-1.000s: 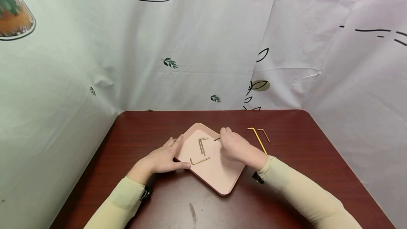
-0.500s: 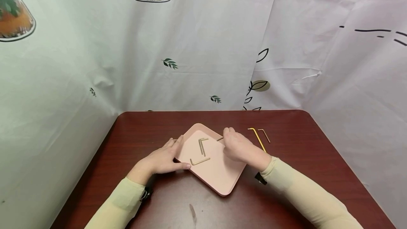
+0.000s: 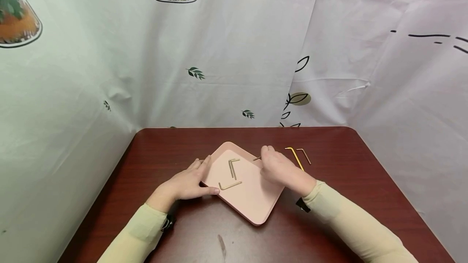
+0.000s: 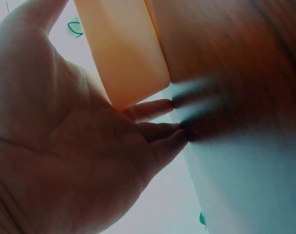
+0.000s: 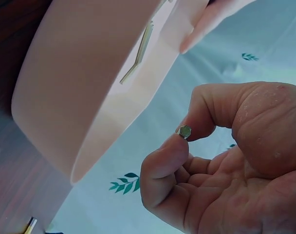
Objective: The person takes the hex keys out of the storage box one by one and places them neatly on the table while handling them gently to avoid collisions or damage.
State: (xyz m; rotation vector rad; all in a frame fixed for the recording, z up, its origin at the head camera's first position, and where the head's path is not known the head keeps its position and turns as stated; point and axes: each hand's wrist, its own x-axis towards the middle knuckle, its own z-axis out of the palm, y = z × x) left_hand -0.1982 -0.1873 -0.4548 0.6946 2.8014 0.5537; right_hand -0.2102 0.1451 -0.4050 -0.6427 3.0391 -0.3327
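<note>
My right hand [image 3: 279, 169] pinches a hex key [image 5: 185, 131] between thumb and index finger; in the right wrist view its hexagonal end faces the camera. In the head view the key's short end sticks out to the left of the fingers, over the right side of a pink tray [image 3: 252, 200]. My left hand [image 3: 185, 182] rests at the tray's left corner, thumb over the rim and straight fingers along the outer side, fingertips at the table in the left wrist view. Inside the tray lie two hex keys side by side and another hex key [image 3: 231, 186] nearer the front.
Right of the tray, a yellow hex key [image 3: 296, 158] and a smaller brass-coloured hex key [image 3: 306, 156] lie on the dark red table [image 3: 175, 141]. White printed cloth [image 3: 219, 44] hangs behind the table and along both sides.
My right hand has shifted a little to the right with the hex key in its pinch. The left hand, the tray and the other hex keys stay where they were.
</note>
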